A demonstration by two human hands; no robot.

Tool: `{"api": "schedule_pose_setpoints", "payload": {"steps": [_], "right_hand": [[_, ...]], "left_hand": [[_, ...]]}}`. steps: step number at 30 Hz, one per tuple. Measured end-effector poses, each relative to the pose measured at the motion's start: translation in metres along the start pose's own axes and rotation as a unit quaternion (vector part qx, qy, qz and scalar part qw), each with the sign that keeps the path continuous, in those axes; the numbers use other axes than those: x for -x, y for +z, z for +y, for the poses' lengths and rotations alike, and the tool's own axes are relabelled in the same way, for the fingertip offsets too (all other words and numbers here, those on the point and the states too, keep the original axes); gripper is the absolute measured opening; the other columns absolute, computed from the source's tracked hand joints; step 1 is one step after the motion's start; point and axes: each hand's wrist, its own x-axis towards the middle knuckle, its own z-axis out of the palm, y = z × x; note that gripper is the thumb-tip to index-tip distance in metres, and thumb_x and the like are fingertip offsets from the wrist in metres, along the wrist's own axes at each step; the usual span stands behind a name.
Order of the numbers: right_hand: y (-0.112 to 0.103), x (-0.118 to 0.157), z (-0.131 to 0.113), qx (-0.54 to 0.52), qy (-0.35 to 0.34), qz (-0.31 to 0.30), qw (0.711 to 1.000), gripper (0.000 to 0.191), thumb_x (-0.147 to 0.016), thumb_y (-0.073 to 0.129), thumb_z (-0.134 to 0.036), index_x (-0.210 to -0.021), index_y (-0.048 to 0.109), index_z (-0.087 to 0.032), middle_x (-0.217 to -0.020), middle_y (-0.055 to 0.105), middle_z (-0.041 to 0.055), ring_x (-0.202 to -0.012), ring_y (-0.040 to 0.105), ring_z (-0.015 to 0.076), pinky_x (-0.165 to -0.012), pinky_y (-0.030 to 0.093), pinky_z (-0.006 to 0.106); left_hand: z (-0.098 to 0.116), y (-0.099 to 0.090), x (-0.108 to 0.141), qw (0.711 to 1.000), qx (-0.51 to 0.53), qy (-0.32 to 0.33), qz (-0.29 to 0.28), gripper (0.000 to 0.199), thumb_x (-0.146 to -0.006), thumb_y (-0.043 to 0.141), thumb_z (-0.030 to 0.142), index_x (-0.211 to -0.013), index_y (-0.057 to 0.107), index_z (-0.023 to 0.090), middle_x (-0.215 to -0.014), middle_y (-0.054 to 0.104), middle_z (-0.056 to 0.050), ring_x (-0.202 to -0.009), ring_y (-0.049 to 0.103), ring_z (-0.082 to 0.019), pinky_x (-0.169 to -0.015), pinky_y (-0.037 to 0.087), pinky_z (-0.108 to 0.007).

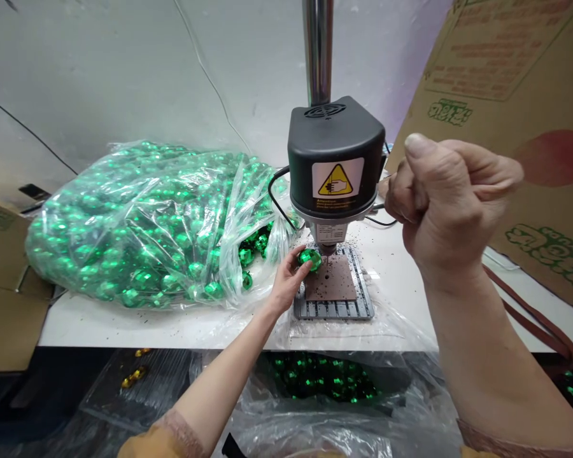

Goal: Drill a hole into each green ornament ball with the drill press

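Observation:
My left hand pinches a shiny green faceted ball between thumb and fingers, close beside the chuck of a small bench drill press. Beneath the ball lies a brown board on the slotted metal base, with dark crumbs scattered over both. My right hand is raised at the drill press's right side, its fingers curled into a fist round the feed lever. Most of that lever is hidden inside the fist. The drill's tip beside the ball is too small to make out clearly.
A big clear plastic bag of green balls fills the left of the white table, its mouth facing the drill. More green balls lie in plastic below the front edge. Cardboard boxes stand at both sides.

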Motion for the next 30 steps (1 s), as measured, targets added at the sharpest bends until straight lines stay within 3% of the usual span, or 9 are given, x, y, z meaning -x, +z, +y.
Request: {"api": "schedule_pose_setpoints", "payload": {"steps": [5,19,24,30], "right_hand": [[0.000,0.001,-0.002,0.006,-0.012,-0.012,1.000,0.050,-0.091,0.069,-0.025,-0.048,0.045,-0.021,-0.042,0.041,-0.0052,-0.039,0.034,0.0071,-0.042,0.025,0.031],[0.003,0.002,-0.004,0.005,-0.018,-0.003,1.000,0.049,-0.091,0.066,-0.023,-0.049,0.041,-0.021,-0.043,0.037,-0.0049,-0.041,0.033,0.0088,-0.042,0.024,0.033],[0.003,0.002,-0.003,0.009,-0.024,-0.004,1.000,0.049,-0.090,0.066,-0.022,-0.048,0.041,-0.021,-0.042,0.037,-0.0046,-0.040,0.033,0.0093,-0.042,0.026,0.035],[0.003,0.003,-0.003,0.005,-0.021,-0.002,1.000,0.050,-0.091,0.067,-0.024,-0.049,0.040,-0.021,-0.042,0.037,-0.0050,-0.039,0.032,0.0087,-0.041,0.023,0.034]], "left_hand": [[-0.015,0.003,-0.006,0.999,-0.009,0.020,-0.033,0.064,-0.077,0.091,0.053,-0.130,0.068,0.023,-0.127,0.075,-0.008,-0.122,0.068,-0.026,-0.112,0.052,-0.041],[-0.021,0.008,-0.008,0.995,-0.022,0.033,-0.097,0.064,-0.076,0.093,0.048,-0.129,0.069,0.021,-0.125,0.076,-0.010,-0.118,0.072,-0.027,-0.112,0.055,-0.047],[-0.025,0.008,-0.005,0.995,-0.019,0.032,-0.096,0.068,-0.074,0.096,0.043,-0.133,0.068,0.024,-0.136,0.073,-0.011,-0.129,0.069,-0.030,-0.119,0.051,-0.050],[-0.022,0.012,0.002,0.993,-0.061,0.039,-0.097,0.065,-0.073,0.096,0.042,-0.127,0.067,0.021,-0.125,0.075,-0.011,-0.123,0.071,-0.030,-0.117,0.051,-0.052]]}}
